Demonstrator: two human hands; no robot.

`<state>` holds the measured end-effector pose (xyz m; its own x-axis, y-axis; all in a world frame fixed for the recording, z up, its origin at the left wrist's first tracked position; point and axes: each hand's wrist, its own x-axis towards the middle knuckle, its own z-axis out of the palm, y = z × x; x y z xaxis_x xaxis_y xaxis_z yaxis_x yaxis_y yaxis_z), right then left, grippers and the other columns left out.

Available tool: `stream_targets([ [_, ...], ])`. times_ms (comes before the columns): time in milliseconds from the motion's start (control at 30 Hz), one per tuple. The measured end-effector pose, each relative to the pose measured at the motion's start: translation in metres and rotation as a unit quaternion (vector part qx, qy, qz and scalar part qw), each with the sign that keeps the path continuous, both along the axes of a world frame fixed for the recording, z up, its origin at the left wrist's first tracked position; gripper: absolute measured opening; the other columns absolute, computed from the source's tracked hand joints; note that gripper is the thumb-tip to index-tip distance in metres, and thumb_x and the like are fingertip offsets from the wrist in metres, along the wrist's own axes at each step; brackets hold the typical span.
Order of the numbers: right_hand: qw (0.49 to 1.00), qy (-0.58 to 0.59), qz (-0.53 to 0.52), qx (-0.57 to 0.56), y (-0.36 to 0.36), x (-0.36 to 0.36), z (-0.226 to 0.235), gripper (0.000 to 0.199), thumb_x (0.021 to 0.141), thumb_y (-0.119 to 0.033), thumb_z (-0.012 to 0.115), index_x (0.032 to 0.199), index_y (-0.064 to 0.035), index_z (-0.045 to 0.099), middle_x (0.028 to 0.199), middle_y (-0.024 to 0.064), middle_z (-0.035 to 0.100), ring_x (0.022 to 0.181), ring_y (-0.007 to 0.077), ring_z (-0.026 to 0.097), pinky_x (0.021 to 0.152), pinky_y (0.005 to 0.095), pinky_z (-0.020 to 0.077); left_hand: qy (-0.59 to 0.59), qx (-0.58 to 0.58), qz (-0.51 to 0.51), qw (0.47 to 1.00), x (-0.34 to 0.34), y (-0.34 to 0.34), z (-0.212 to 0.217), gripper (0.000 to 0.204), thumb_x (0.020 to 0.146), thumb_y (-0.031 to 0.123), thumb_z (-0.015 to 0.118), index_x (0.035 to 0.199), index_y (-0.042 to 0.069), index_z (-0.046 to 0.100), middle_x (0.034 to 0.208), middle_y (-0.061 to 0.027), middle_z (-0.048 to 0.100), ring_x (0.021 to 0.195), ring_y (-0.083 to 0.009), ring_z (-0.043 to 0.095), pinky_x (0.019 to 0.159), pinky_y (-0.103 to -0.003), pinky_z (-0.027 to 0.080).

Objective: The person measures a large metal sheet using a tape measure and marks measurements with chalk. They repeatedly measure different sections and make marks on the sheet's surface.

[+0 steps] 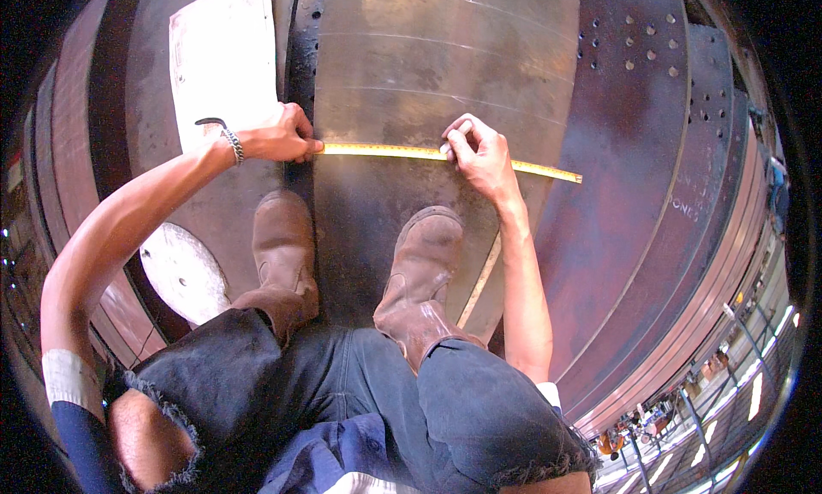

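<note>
A yellow tape measure lies stretched across a brown-grey steel plate, its free end reaching past the plate's right edge. My left hand is closed on the tape's left part, thumb and fingers pinching it beside a dark strip with holes. My right hand is pinched closed above the middle of the tape. A small pale tip shows at its fingertips, but I cannot make out what it is. Several thin white lines cross the plate beyond the tape.
My brown boots stand just nearer than the tape. At left are a bright white sheet and a round whitish disc. Dark reddish steel with bolt holes curves along the right. A narrow strip lies beside my right boot.
</note>
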<state>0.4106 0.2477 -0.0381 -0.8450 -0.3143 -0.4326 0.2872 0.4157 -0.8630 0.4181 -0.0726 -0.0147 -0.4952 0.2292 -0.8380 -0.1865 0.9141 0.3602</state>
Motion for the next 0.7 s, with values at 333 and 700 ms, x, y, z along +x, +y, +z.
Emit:
stream_targets([
  [333, 0.999, 0.012, 0.031, -0.011, -0.018, 0.002, -0.003, 0.012, 0.087, -0.012, 0.058, 0.081, -0.0020, 0.060, 0.065, 0.0062, 0.063, 0.061, 0.0089, 0.058, 0.058, 0.0287, 0.0469, -0.009, -0.010, 0.001, 1.000, -0.002, 0.004, 0.007, 0.030, 0.085, 0.037, 0.066, 0.075, 0.009, 0.075, 0.067, 0.0003, 0.070, 0.066, -0.0108, 0.067, 0.067, -0.028, 0.054],
  [700, 0.997, 0.039, 0.067, 0.005, -0.045, 0.007, -0.005, 0.013, 0.090, -0.012, 0.056, 0.084, -0.0004, 0.060, 0.065, 0.0059, 0.062, 0.060, 0.0091, 0.057, 0.058, 0.0273, 0.0469, 0.004, 0.008, -0.005, 1.000, 0.001, -0.003, -0.001, 0.033, 0.084, 0.038, 0.065, 0.073, 0.008, 0.074, 0.064, -0.0032, 0.068, 0.062, -0.0143, 0.065, 0.061, -0.032, 0.051],
])
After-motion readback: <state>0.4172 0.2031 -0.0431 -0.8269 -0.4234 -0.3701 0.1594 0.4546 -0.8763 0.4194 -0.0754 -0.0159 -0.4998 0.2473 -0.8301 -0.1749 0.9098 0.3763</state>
